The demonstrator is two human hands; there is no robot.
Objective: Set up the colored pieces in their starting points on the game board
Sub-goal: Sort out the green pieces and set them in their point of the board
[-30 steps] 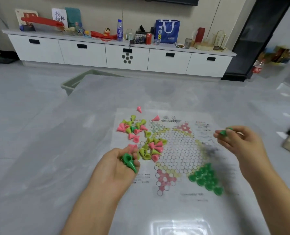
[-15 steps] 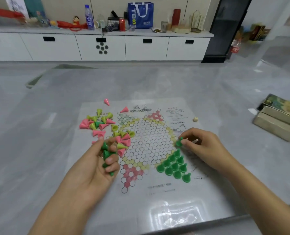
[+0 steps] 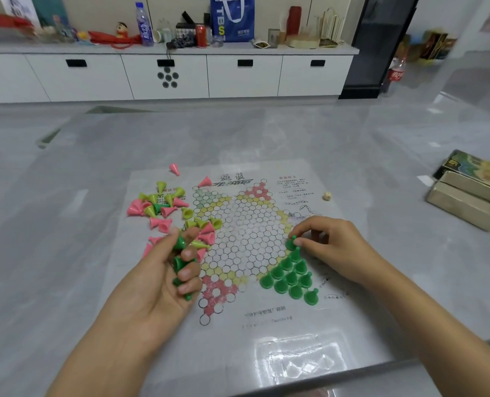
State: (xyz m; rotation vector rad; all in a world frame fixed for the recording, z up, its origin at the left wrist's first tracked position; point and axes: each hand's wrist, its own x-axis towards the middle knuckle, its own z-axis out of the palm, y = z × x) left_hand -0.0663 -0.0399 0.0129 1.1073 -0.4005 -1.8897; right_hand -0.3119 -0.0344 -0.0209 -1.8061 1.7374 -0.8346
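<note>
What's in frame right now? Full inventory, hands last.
game board: one, white printed sheet, table centre
placed green pieces: about ten, upright, board's lower-right point
loose pieces: a heap, pink and yellow-green plus one green, board's left edge
die: one, cream, right of board
box: one, open, beige, table's right
cabinet: white, far wall, cluttered top
left hand: grips several green pieces
right hand: fingers pinch one green piece at the triangle's tip
</note>
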